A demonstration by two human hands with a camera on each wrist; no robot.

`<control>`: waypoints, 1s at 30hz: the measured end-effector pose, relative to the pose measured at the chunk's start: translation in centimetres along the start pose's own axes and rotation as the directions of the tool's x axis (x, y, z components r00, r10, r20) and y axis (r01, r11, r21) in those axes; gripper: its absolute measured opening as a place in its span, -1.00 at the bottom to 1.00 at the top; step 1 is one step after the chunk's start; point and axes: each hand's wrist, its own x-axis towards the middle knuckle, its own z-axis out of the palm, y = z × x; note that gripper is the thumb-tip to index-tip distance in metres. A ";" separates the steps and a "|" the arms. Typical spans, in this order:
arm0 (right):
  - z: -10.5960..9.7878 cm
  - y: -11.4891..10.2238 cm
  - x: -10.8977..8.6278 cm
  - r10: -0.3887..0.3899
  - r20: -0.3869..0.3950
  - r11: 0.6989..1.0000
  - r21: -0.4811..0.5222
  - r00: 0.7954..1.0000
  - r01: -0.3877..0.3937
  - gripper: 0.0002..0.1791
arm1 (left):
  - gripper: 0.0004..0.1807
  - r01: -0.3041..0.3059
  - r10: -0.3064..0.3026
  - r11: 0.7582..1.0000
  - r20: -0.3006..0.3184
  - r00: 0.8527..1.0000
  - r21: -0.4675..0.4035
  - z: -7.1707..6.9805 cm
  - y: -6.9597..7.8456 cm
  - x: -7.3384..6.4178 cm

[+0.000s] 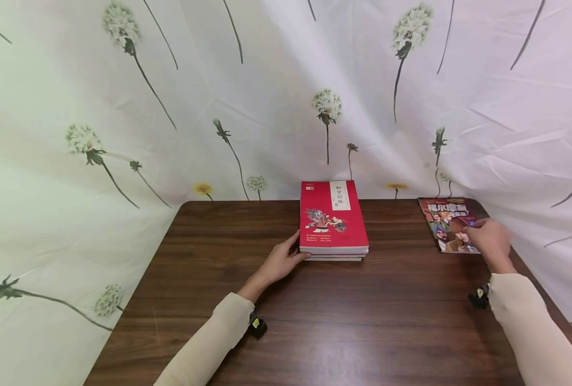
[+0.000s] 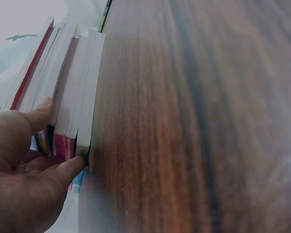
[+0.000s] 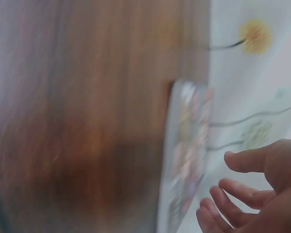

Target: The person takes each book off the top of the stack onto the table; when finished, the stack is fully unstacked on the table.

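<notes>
My left hand [image 1: 281, 261] holds the near left corner of a stack of books [image 1: 331, 225], with the thumb against the near page edges and the fingers round the left side. A red book with white title strip and a drawn figure lies on top. In the left wrist view the left hand [image 2: 24, 170] grips the corner beside several pale page blocks [image 2: 68, 87]. At the far right, my right hand [image 1: 492, 241] is over a colourful comic book [image 1: 447, 222]. The right wrist view shows the right hand [image 3: 257, 194] with parted, slightly bent fingers above the blurred comic book [image 3: 184, 155].
Both lie on a dark brown wooden table [image 1: 343, 311], near its back edge. A white curtain [image 1: 276, 107] printed with dandelions hangs behind and at the sides. The comic book lies at the back right corner, apart from the stack.
</notes>
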 end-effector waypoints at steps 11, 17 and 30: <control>-0.4 -6.4 -1.4 -0.119 0.069 0.986 0.122 0.990 0.110 -0.50 | -0.14 -0.027 0.027 1.000 -0.006 1.000 -0.013 -0.2 0.1 -0.2; -0.5 -9.6 -2.2 -0.236 0.060 0.964 0.137 0.970 0.226 -0.58 | -0.14 -0.012 0.012 1.000 0.004 1.000 0.000 -0.3 0.1 -0.2; -0.2 -16.1 -4.8 -0.372 0.223 0.907 0.295 0.901 0.301 -0.61 | -0.15 -0.018 0.018 1.000 0.002 1.000 0.004 -0.1 0.2 -0.2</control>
